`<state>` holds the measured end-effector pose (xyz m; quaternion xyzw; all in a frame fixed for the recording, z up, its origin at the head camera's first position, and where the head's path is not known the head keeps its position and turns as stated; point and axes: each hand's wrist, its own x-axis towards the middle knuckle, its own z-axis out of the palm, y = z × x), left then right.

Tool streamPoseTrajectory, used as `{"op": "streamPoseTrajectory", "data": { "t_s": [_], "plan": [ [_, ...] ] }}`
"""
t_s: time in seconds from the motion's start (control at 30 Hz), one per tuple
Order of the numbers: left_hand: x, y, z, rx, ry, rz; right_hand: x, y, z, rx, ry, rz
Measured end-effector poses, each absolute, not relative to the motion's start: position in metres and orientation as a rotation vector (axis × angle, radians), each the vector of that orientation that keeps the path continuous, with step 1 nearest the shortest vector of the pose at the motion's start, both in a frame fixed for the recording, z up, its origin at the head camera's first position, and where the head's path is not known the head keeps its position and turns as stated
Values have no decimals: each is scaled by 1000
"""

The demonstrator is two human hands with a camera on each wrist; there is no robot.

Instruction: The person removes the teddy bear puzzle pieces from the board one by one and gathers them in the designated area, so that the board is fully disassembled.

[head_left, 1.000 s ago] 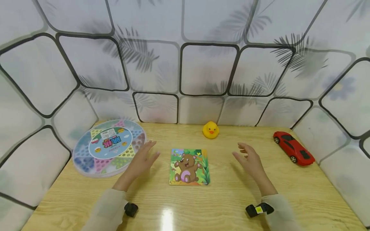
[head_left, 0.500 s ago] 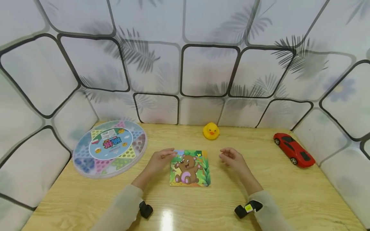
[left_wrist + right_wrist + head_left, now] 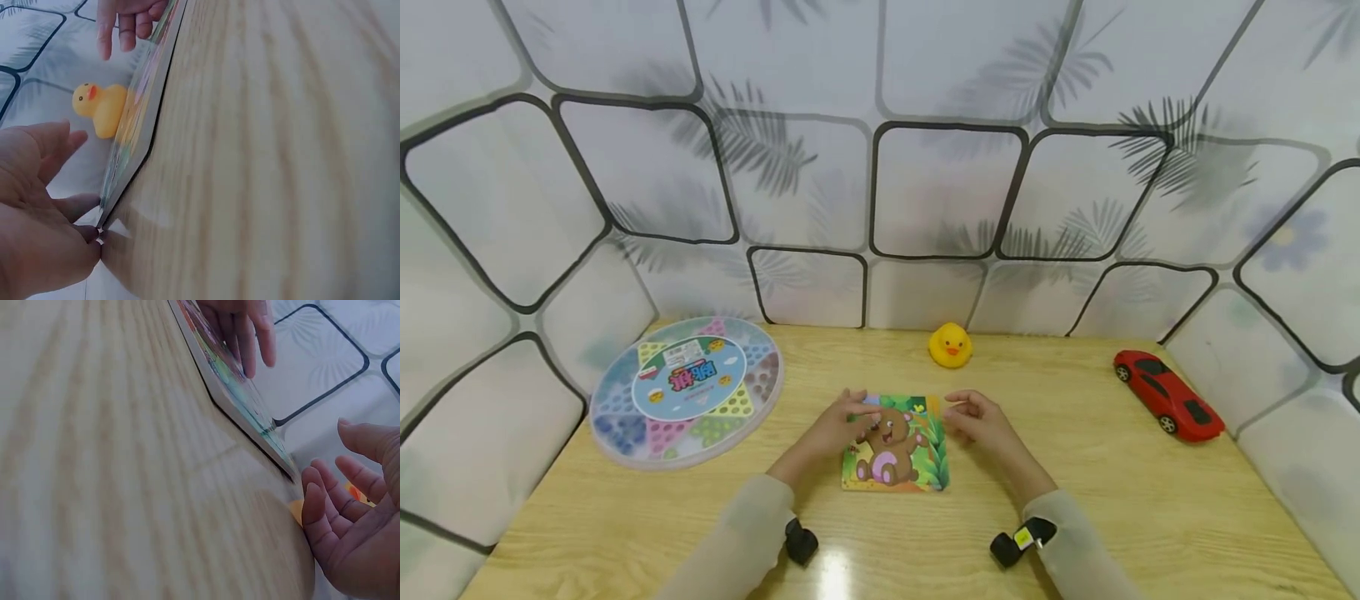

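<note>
A thin square board [image 3: 898, 454] with a cartoon bear picture lies flat on the wooden table. My left hand [image 3: 841, 427] is at its upper left side, with the thumb reaching over the picture. In the left wrist view, the lower fingertips of the left hand [image 3: 44, 206] touch the board's corner [image 3: 125, 172], while the other fingers stay loose. Just off the upper right edge is my right hand [image 3: 988, 427], its fingers gently bent and nothing held. The right wrist view shows a small gap between the right hand [image 3: 356, 519] and the board [image 3: 250, 419].
Behind the board sits a yellow rubber duck [image 3: 951, 345]. A round game board [image 3: 760, 417] with a star pattern lies at the left of the table [image 3: 1075, 400]. A red toy car [image 3: 1168, 396] stands at the far right. Patterned cloth [image 3: 947, 192] rises behind the table.
Both hands have moved inward from either side toward the bear board. The left hand now reaches its edge, and the right hand is close beside it. The board stays in place.
</note>
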<state>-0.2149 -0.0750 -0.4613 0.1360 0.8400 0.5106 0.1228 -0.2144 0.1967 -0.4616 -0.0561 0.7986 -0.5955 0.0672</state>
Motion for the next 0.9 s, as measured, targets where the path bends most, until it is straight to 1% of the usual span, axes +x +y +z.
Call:
{"op": "streamPoseTrajectory", "data": {
  "t_s": [0.1,0.23,0.4,0.57,0.77,0.9],
  "plan": [
    [-214,-72,-464,429,2454,1442,-218,195,-464,-196,2414,-1761],
    [-212,-68,-466,561,2537,1305,-222,192,-468,-184,2423,-1699],
    [-211,-65,-463,684,2671,1042,-226,190,-467,-295,2487,-1583],
    [-209,-66,-460,712,2712,897,-229,191,-463,-398,2502,-1491],
    [-206,-68,-458,737,2707,826,-231,189,-462,-412,2506,-1421],
    [-207,-68,-457,720,2694,828,-231,184,-461,-414,2614,-1288]
  ]
}}
